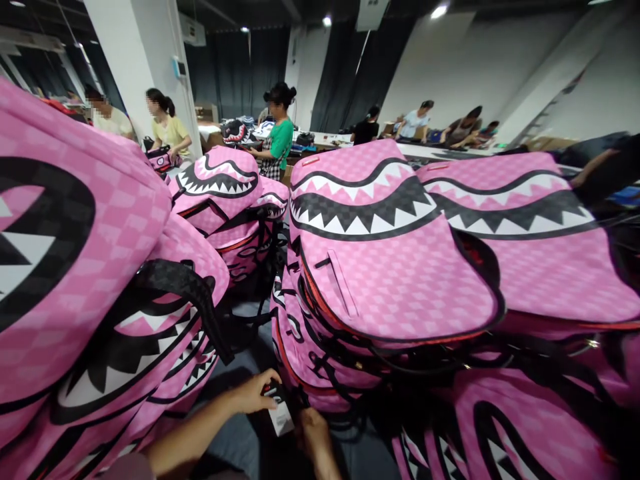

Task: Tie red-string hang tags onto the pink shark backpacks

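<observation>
My left hand (254,393) pinches the upper end of a small black and white tag (280,415), thumb across its face. Close to the tag's lower right side is my right hand (315,432), its fingers curled together; whatever they may hold is lost in shadow. Both hands are low in the head view, over a dark grey surface (227,437). Just beyond them stands a stack of pink checkered backpacks, the top backpack (400,280) printed with a black and white shark mouth.
More pink backpacks (120,220) pile up on the left, with a black strap (200,287) hanging down. Another backpack (540,267) lies at right. Farther back, a person in green (283,143) and several others stand by long worktables. A white pillar (145,73) rises at left.
</observation>
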